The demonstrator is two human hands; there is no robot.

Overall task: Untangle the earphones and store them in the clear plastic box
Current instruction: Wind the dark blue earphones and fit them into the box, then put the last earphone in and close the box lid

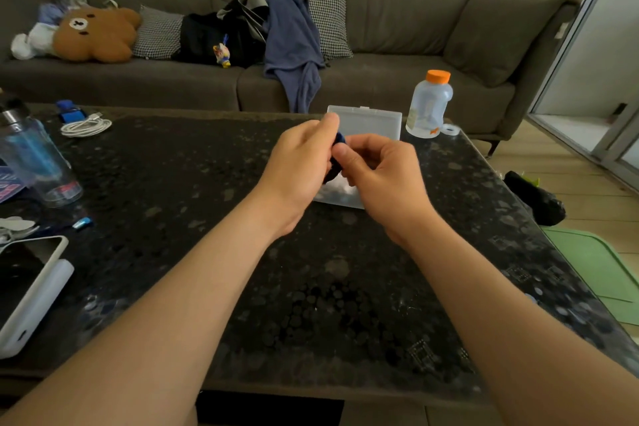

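Earphones [340, 139] pinched between left hand [300, 162], right hand [384, 171] fingers [346, 153].

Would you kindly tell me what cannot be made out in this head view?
In the head view:
the dark blue item, pinched by the left hand and right hand, is mostly hidden by fingers; no cord discernible.
the clear plastic box has its tray hidden behind both hands; contents unclear.
the phone is cut off by the left frame edge.

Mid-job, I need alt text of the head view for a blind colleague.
The left hand and right hand together pinch a small dark blue earphones bundle above an open clear plastic box on a dark speckled table. An orange-capped bottle stands to the box's right.
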